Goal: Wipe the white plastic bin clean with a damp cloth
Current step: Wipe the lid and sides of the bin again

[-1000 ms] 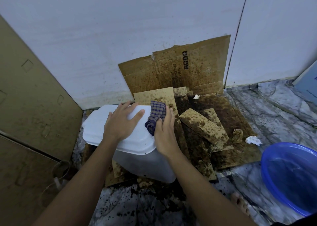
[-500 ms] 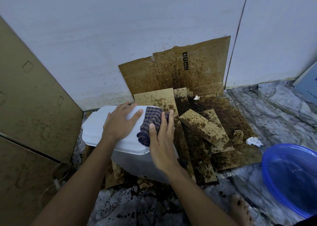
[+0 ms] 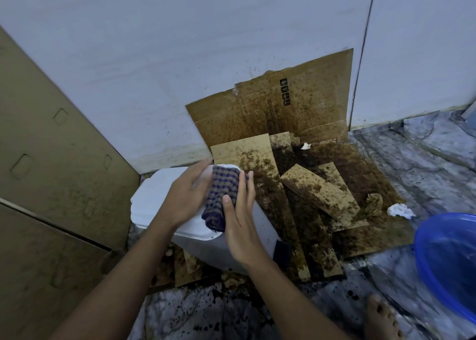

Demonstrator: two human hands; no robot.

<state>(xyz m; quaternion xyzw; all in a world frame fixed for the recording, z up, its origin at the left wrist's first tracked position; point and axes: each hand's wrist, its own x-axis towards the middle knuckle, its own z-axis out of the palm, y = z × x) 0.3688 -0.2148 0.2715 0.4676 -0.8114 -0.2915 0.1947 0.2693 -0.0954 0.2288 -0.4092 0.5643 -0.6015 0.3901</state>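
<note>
- Two pale walls (image 3: 180,56) meet at a dark seam toward 1 o'clock; faint specks mark their lower edge.
- Grey marbled floor (image 3: 425,185) runs from 3 to 6 o'clock, spattered with dark drops near 6.
- Tall brown panels (image 3: 51,172) fill the 9 o'clock side.
- One flattened cardboard sheet (image 3: 296,112), heavily stained brown, leans on the wall at 12 and spreads over the floor toward 3, with loose stained strips lying on it.
- White plastic bin (image 3: 152,205) stands at the centre, just toward 9, on the cardboard's edge; its lid is on, so the inside is hidden.
- Blue basin (image 3: 448,257) sits at 4 o'clock, cut off by the frame edge; a sheen inside may be water, I cannot tell.
- Left hand (image 3: 185,200) lies flat on the lid, fingers straight, gripping nothing.
- Right hand (image 3: 239,226) presses the checked cloth (image 3: 221,195) against the lid's 3 o'clock edge with straight fingers, thumb laid on the fabric.
- A bare foot (image 3: 381,319) shows at 5 o'clock.
- One crumpled tissue (image 3: 400,210) lies at 3, near the basin.
</note>
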